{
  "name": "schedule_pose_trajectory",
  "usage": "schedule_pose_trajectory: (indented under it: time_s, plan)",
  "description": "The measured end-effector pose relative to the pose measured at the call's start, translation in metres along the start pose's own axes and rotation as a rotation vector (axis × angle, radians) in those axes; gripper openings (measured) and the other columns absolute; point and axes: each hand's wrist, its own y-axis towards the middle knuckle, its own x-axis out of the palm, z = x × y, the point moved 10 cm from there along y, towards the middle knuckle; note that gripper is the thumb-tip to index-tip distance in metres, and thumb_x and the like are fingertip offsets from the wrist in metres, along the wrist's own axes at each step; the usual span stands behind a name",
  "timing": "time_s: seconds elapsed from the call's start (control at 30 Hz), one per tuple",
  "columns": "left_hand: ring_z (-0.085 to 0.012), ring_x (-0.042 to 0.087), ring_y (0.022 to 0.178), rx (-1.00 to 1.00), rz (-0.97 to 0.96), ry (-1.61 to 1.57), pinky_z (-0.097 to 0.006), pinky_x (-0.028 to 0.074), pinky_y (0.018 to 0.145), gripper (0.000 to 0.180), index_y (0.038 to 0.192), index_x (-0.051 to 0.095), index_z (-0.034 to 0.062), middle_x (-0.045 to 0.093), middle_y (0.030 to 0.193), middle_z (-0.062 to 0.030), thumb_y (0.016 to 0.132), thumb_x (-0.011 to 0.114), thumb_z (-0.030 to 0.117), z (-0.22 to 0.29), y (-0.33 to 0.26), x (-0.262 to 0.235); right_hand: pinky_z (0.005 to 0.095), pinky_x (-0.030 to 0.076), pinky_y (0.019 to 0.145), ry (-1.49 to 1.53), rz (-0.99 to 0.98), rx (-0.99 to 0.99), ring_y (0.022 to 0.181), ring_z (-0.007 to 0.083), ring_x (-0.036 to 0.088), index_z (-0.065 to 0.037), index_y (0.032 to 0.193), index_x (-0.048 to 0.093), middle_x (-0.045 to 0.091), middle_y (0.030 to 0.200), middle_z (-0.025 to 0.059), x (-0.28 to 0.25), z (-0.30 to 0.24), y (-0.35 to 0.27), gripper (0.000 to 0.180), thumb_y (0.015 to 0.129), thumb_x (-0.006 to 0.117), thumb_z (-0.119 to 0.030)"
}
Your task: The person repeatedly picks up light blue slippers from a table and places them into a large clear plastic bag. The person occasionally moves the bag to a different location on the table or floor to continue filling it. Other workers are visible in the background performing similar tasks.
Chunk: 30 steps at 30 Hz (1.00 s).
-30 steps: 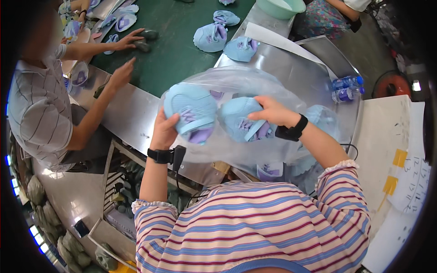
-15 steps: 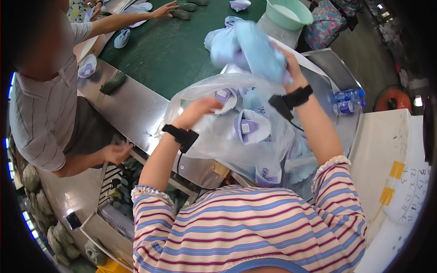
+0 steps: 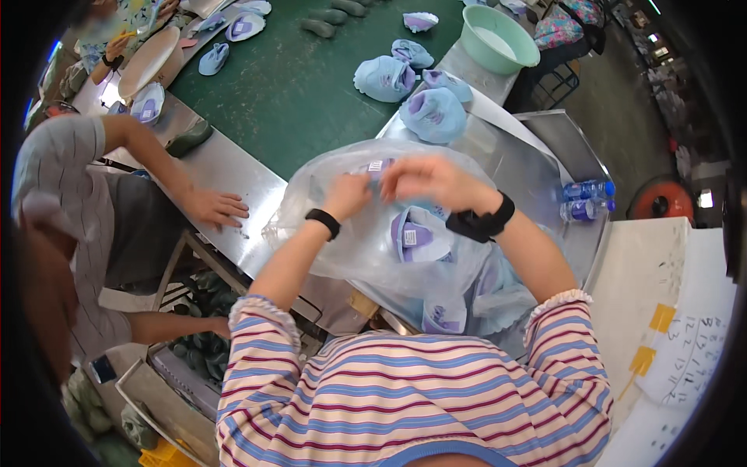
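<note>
A clear plastic bag (image 3: pixel 311 175) lies spread on the metal worktop in front of me, with light blue and purple shoe uppers inside it. My left hand (image 3: pixel 348 196) is at the bag, its fingers closed beside a purple upper (image 3: pixel 378 166); what they grip is hidden. Slightly blurred, my right hand (image 3: pixel 436 183) hovers over the bag with curved, parted fingers and nothing in it. Between my wrists an upper with a white label (image 3: pixel 412 236) shows its lining. Just beyond the bag sits a light blue upper (image 3: pixel 433 115).
More blue uppers (image 3: pixel 383 78) and dark green shoe-shaped pieces (image 3: pixel 317 28) lie on the green tabletop (image 3: pixel 264 93). A mint basin (image 3: pixel 498 39) stands far right, bottles (image 3: pixel 587 200) nearer. On the left, a co-worker's hand (image 3: pixel 218 207) rests on the metal edge.
My right hand has let go of the blue uppers, which now rest beyond the bag, and has come back over it. The co-worker's arm has drawn back from the green tabletop.
</note>
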Motion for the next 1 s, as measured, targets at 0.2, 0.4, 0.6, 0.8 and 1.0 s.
schedule_pose_trajectory:
  time_s: [0.2,0.4,0.6,0.8,1.0]
  plan:
    - [-0.0107,0.049,0.065,-0.262,-0.22,-1.023,-0.025,0.039,0.057,0.026,0.089,0.057,-0.0009,0.054,0.075,-0.0009,0.069,0.043,0.007,-0.018,-0.023,-0.082,0.0382,0.038,0.094,-0.837,0.193,0.127,0.113,0.0327,0.044,-0.004,0.126,0.039,0.044,0.126,0.0174,-0.014,0.062,-0.035,0.064,0.072,0.068,-0.024]
    - [-0.0106,0.049,0.068,-0.373,-0.302,-1.229,-0.024,0.039,0.06,0.032,0.096,0.059,0.0023,0.055,0.082,-0.0015,0.069,0.042,0.006,-0.008,-0.037,-0.067,0.0463,0.036,0.093,-1.182,0.229,0.231,0.115,0.0389,0.04,-0.008,0.126,0.04,0.037,0.13,0.0195,-0.008,0.109,-0.033,0.072,0.065,0.073,-0.027]
    - [-0.0082,0.046,0.066,-0.138,-0.22,-0.671,-0.022,0.038,0.057,0.032,0.091,0.065,0.0051,0.057,0.076,-0.0005,0.07,0.04,0.006,0.003,-0.048,-0.066,0.0442,0.043,0.08,-1.222,0.058,0.341,0.098,0.031,0.052,-0.019,0.121,0.048,0.051,0.109,0.0144,-0.007,0.12,-0.031,0.07,0.056,0.076,-0.018]
    - [-0.0108,0.051,0.08,-0.039,0.139,-1.365,-0.021,0.04,0.074,0.032,0.091,0.061,-0.0013,0.057,0.09,-0.005,0.066,0.041,0.003,0.018,-0.033,-0.167,0.0433,0.044,0.075,-1.064,-0.09,0.333,0.092,0.0283,0.054,-0.018,0.098,0.062,0.056,0.09,0.0075,-0.011,0.12,-0.053,0.031,0.069,0.057,-0.006]
    - [-0.0181,0.051,0.093,-0.185,0.316,-0.891,-0.033,0.043,0.081,0.041,0.116,0.051,0.0048,0.051,0.104,-0.0109,0.075,0.047,0.004,-0.037,0.018,-0.153,0.0422,0.044,0.07,-1.164,0.025,0.197,0.085,0.0311,0.055,-0.012,0.092,0.06,0.057,0.09,0.0061,0.011,0.089,-0.073,0.029,0.065,0.062,-0.006]
